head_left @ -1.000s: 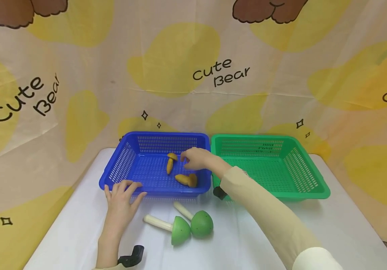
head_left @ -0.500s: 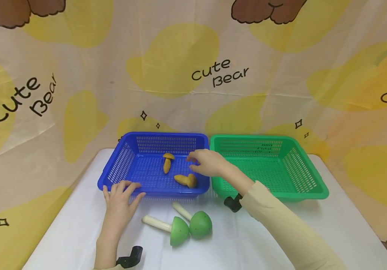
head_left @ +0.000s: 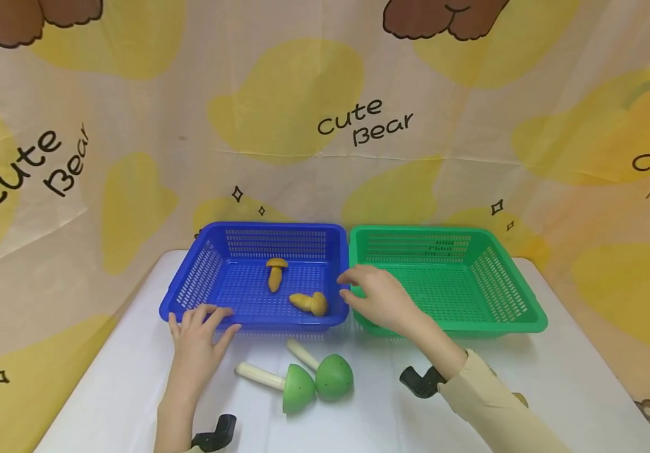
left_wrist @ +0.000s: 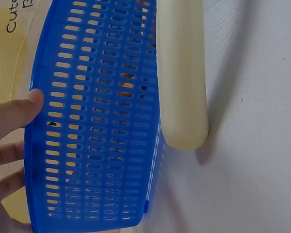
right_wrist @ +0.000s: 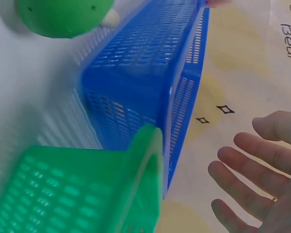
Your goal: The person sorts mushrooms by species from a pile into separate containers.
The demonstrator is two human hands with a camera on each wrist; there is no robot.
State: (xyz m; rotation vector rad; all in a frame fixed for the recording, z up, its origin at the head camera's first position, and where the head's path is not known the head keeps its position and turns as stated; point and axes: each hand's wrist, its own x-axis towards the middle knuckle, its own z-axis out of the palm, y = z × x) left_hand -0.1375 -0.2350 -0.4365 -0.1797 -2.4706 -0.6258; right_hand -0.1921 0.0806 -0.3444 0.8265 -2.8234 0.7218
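Observation:
My left hand (head_left: 196, 343) holds the front rim of a blue plastic basket (head_left: 279, 319), fingers over the edge and thumb on the outside. In that basket lie two toy mushrooms: an upright-pointing yellow-brown one (head_left: 275, 277) and a sideways yellow-brown one (head_left: 309, 303). Over the seam between the blue basket and a green basket (head_left: 506, 327), my right hand (head_left: 381, 299) hovers with fingers loosely bent and nothing in them. Two green-capped mushrooms, a left one (head_left: 299, 388) and a right one (head_left: 334, 377), lie in front of the baskets. A pale stem (left_wrist: 183, 73) fills part of the left wrist view.
The baskets stand side by side on a white-covered table (head_left: 381, 415), against a printed cloth backdrop (head_left: 279, 94). Black wrist mounts, a left one (head_left: 217, 434) and a right one (head_left: 421, 382), jut from the sleeves. A small tan rounded thing (head_left: 520, 399) shows behind the right sleeve.
My right hand has drawn back rightward from inside the blue basket, away from the mushrooms. The upright-pointing mushroom has turned straighter. My left hand stays on the rim.

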